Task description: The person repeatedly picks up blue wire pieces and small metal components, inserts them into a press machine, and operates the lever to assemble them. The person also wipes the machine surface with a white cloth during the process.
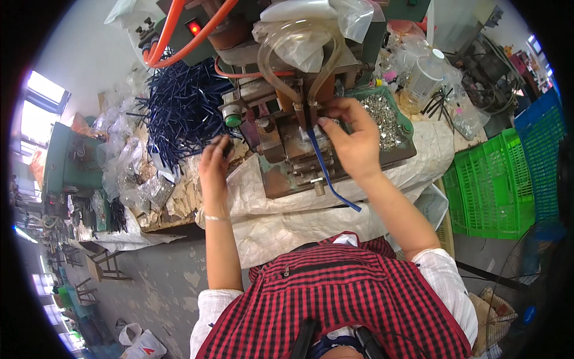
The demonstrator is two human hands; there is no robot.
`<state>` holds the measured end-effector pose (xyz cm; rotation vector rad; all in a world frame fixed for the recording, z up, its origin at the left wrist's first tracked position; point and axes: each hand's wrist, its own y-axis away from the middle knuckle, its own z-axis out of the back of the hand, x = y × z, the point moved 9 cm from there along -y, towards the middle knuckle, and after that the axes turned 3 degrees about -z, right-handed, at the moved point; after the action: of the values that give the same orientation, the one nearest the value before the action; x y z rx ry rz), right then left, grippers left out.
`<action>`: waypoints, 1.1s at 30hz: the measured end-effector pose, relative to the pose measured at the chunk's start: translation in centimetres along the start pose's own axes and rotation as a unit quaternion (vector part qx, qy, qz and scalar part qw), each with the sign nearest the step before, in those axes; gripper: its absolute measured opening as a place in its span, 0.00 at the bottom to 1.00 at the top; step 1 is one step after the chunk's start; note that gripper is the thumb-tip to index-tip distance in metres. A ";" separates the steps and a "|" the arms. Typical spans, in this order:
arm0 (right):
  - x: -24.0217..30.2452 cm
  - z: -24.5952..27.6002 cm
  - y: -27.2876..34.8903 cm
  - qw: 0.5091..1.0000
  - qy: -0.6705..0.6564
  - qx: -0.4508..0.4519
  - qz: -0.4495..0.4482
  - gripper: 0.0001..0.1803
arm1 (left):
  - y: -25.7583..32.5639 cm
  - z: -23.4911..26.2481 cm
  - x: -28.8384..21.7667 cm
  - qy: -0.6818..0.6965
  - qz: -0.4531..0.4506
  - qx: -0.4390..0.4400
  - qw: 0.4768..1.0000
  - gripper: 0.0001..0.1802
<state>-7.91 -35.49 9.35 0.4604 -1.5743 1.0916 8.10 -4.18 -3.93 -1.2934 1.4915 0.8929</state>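
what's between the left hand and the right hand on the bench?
In the head view, the rusty metal fixture of the bench machine lies between the left hand and the right hand, which holds a blue strip at it.

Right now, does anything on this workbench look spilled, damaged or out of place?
Yes. The dark blue strips lie in a loose, tangled heap by the left hand, some hanging over torn cardboard with ragged edges. The right hand holds one blue strip at the rusty machine.
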 end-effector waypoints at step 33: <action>-7.5 10.7 1.3 0.947 0.288 -0.122 -0.067 0.07 | 16.1 -21.2 -13.2 -0.394 -0.565 0.189 0.700 0.12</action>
<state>-12.48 -45.64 2.35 0.0618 -1.1174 0.8130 -11.64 -17.20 14.07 -1.0050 0.0240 0.1739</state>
